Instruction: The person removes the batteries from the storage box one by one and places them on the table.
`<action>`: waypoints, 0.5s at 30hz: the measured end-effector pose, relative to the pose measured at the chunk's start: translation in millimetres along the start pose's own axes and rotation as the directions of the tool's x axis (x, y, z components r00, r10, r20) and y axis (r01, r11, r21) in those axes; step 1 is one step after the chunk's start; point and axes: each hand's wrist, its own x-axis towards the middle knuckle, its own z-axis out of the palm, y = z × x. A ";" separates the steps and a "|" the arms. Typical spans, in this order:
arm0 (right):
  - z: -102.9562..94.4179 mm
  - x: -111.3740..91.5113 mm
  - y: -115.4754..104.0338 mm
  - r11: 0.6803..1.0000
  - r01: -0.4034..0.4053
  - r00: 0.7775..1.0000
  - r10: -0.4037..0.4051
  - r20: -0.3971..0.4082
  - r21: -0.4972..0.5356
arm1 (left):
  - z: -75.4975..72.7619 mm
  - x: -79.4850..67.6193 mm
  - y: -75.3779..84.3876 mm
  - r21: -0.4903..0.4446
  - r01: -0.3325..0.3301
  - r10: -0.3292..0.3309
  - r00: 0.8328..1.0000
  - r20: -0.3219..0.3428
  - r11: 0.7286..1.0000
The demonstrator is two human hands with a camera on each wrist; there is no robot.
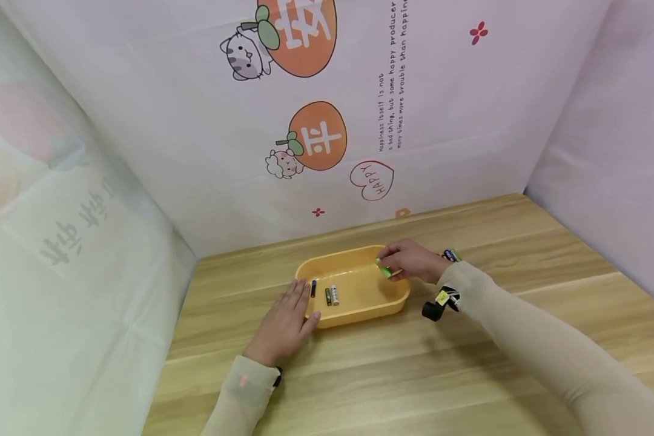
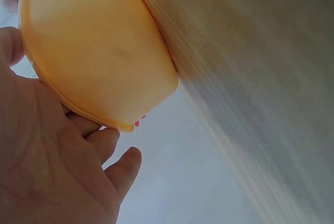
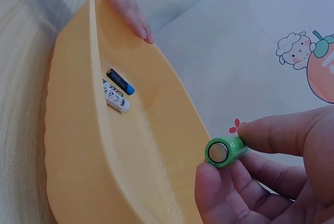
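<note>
A yellow plastic tray [image 1: 360,314] stands on the wooden table. In it lie a dark battery with a blue end [image 1: 313,288], a dark green battery [image 1: 328,296] and a white battery [image 1: 335,295]. My left hand [image 1: 282,320] rests on the tray's left rim, its fingers [image 2: 124,169] extended and spread along the edge. Over the tray's right end, my right hand [image 1: 412,260] pinches a green battery [image 3: 225,151] between thumb and fingers. One flat metal end of it faces the right wrist camera.
More batteries [image 1: 450,255] lie on the table just beyond the right wrist, partly hidden by it. A black wrist camera [image 1: 435,310] sticks out below the right cuff. Printed cloth walls [image 1: 207,145] enclose the table at the back and both sides.
</note>
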 end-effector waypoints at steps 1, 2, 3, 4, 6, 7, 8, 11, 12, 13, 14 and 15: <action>-0.2 -0.2 -0.7 1.000 0.001 1.000 -0.001 -0.003 -0.002 | -0.4 0.6 0.0 0.003 -0.002 0.002 1.000 -0.001 1.000; -0.5 -0.7 -1.6 1.000 0.001 1.000 -0.001 -0.006 -0.002 | -0.8 1.0 0.1 0.006 -0.003 0.003 1.000 -0.001 1.000; -1.2 -1.0 -2.5 1.000 0.002 1.000 -0.002 -0.008 -0.005 | -1.6 1.4 0.2 0.003 -0.004 0.004 1.000 0.000 1.000; -1.8 -1.6 -3.4 1.000 0.003 1.000 -0.003 -0.011 -0.010 | -2.3 1.6 0.2 0.005 -0.005 0.005 1.000 0.002 1.000; -3.5 -2.5 -4.7 1.000 0.008 1.000 -0.008 -0.020 -0.017 | -2.9 1.7 -0.1 0.008 -0.006 0.005 1.000 0.003 1.000; -4.8 -2.8 -4.6 1.000 0.010 1.000 -0.010 -0.022 -0.023 | -2.9 1.6 -0.4 0.010 -0.006 0.006 1.000 0.002 1.000; -6.4 -3.0 -4.2 1.000 0.011 1.000 -0.012 -0.025 -0.027 | -2.5 1.5 -0.8 0.010 -0.005 0.005 1.000 0.002 1.000; -12.0 -3.9 -1.2 1.000 0.006 0.999 -0.007 -0.031 -0.031 | -1.5 0.9 -1.2 0.016 -0.001 0.001 1.000 0.007 1.000; -14.1 -4.5 -0.1 0.999 0.002 0.999 -0.003 -0.036 -0.033 | -1.1 0.9 -1.2 0.016 -0.001 0.000 1.000 0.009 1.000; -16.3 -5.2 1.1 0.999 -0.003 0.999 0.002 -0.041 -0.033 | -0.8 0.9 -1.1 0.016 -0.001 0.001 1.000 0.009 1.000; -18.4 -5.9 2.2 1.000 -0.007 0.999 0.006 -0.046 -0.030 | -0.6 1.0 -1.0 0.014 0.001 -0.001 1.000 0.013 1.000; -20.6 -6.7 3.3 1.000 -0.011 0.999 0.009 -0.054 -0.027 | -1.0 1.2 -0.6 0.014 0.002 -0.002 1.000 0.016 1.000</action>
